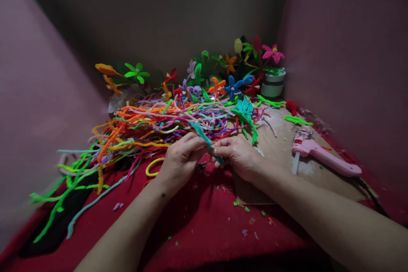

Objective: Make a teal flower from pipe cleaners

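Note:
Between my two hands, over the front of the red cloth, is a teal pipe cleaner piece [201, 131], slanting from upper left to lower right. My left hand [183, 157] pinches it from the left, fingers curled. From the right, my right hand [237, 156] grips its lower part between thumb and fingers. The fingertips of both hands nearly meet and hide the middle of the piece. Just behind them spreads a big pile of loose pipe cleaners [146, 114] in many colours. A turquoise fuzzy flower [244, 108] with green strips lies beyond my right hand.
A pink glue gun [318, 153] rests on a cardboard sheet [274, 136] at right, its cord trailing toward the right wall. Several pipe cleaner flowers [233, 88] and a pale pot [273, 83] stand along the back. Small clippings dot the red cloth [204, 229].

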Available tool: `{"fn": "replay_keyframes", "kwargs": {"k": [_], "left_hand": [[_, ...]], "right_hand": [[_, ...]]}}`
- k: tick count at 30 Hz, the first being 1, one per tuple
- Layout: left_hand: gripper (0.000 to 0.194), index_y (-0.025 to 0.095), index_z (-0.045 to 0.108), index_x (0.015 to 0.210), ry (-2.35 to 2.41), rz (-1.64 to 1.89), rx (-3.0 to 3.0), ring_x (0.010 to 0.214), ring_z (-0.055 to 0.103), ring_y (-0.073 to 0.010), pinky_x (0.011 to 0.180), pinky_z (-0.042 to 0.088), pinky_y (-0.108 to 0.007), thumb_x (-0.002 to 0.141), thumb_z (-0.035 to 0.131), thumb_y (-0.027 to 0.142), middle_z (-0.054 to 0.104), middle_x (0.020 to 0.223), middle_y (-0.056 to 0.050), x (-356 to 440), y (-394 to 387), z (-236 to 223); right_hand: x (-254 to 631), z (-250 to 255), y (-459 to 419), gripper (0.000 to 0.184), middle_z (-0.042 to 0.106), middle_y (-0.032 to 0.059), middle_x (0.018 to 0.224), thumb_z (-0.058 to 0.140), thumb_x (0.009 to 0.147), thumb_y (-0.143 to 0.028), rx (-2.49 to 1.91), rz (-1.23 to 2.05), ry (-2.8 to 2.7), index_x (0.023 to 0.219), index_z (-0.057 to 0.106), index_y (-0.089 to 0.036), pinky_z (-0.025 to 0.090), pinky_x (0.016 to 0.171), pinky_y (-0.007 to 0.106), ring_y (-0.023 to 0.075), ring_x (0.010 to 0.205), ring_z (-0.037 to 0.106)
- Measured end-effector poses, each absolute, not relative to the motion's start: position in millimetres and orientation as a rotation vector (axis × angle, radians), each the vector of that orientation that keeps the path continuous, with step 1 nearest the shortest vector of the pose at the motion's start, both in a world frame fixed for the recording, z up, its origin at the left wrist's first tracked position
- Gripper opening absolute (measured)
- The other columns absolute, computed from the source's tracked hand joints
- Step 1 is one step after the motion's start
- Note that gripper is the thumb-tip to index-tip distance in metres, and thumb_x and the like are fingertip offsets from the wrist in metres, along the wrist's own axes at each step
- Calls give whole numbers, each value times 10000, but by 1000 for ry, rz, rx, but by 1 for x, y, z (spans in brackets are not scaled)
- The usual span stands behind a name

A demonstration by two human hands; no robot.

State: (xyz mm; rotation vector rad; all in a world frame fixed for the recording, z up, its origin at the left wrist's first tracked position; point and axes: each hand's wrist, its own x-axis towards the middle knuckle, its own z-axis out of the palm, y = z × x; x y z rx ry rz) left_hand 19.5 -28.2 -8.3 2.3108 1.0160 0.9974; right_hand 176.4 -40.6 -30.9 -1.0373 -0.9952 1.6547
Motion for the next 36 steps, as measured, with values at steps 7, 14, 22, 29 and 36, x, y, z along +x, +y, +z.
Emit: {"fn": "replay_keyframes", "kwargs": {"k": [7,14,22,29,36], "left_hand": [[188,170,633,780,947,807,2989,676,486,-115,551,379,-207,841,456,187,517,772,-32,8,-29,-2],[194,137,599,826,1215,524,3095,590,486,-145,516,323,-261,824,408,169,579,735,-49,17,-45,5],[216,154,426,520,1176,565,1412,347,241,-27,358,163,-173,643,584,233,345,434,70,16,-38,17],[263,157,384,498,733,439,830,293,161,-5,329,177,-161,646,591,225,272,384,92,17,-35,12],[131,176,632,808,997,1077,1730,654,525,-101,578,414,-201,697,672,232,576,738,-3,12,-45,25]], "right_hand": [[180,-31,-39,84,579,11,483,587,618,-154,-993,1678,-1182,540,583,-125,341,436,218,79,398,460],[175,-30,-47,129,530,-19,492,530,688,-120,-1141,1224,-1517,569,578,-136,331,477,219,84,460,436],[172,-25,-70,151,609,76,663,476,777,-101,-956,72,-1962,713,612,-110,390,616,294,163,650,524],[176,-15,-75,140,631,91,684,483,792,-79,-756,-170,-1906,762,616,-106,407,631,322,178,678,535],[172,-11,-71,75,633,6,668,567,776,-150,-945,703,-1494,745,635,-158,430,580,229,107,616,548]]}}
